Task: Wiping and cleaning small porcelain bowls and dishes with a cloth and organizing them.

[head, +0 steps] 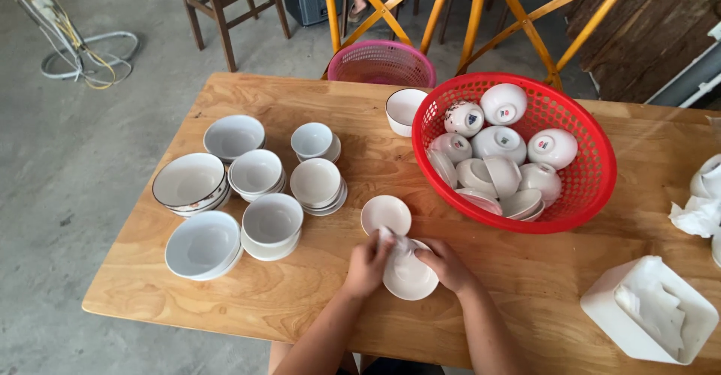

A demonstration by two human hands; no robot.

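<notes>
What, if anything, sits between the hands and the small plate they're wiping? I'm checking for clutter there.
Only a white tissue, pressed on the small plate under the left hand. The right hand grips the plate's rim directly.

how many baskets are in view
2. A red basket full of upturned bowls sits on the table's right half; a pink basket sits just beyond the far edge, partly hidden. Others may lie out of frame.
</notes>
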